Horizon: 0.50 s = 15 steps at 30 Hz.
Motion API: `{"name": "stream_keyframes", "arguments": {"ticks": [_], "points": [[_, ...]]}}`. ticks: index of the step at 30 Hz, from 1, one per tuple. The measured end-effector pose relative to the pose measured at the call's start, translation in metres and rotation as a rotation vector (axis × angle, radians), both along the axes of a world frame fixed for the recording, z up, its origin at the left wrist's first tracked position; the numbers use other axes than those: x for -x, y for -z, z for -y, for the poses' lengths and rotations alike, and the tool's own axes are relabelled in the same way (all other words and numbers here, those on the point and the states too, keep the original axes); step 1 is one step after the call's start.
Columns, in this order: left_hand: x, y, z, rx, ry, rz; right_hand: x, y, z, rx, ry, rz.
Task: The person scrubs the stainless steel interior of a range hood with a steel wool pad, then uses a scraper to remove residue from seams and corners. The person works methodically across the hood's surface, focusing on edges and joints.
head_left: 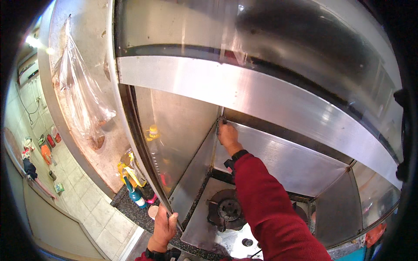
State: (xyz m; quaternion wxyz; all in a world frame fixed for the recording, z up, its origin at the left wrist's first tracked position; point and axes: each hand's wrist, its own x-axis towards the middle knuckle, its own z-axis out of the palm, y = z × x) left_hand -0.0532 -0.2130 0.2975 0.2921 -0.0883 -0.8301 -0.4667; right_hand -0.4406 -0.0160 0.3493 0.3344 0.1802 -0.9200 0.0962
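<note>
My left hand [162, 226] grips the lower front edge of the side panel [143, 166], thumb on the near side. Deep inside the stove enclosure, my right hand [228, 133] presses a small dark pad [222, 121], perhaps a steel wool scourer, into the back left corner. The fingers hide part of it. Below my right arm is a gas burner [228, 208] on the steel cooktop [199, 225]. Behind the arm stands the shiny metal back panel [261, 140]. A bright metal band [209, 75] of the range hood crosses above both hands.
Outside the panel, a teal bottle [135, 195] and a yellow plastic package [127, 169] stand on the speckled stone counter [124, 205]. A clear plastic bag [80, 88] hangs on the wall. A tiled floor [88, 195] extends at left. A control knob [249, 242] sits at the cooktop's front.
</note>
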Motion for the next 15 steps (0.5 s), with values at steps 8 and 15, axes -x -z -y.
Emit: {"name": "stream_keyframes", "arguments": {"ticks": [8,15], "points": [[0.002,0.0,0.0,-0.003,-0.01,0.012,0.033,-0.028,0.003,0.293,-0.103,-0.284],[0.0,-0.001,0.0,-0.077,0.037,0.046,0.036,-0.02,-0.023,0.138,-0.191,-0.046]]}}
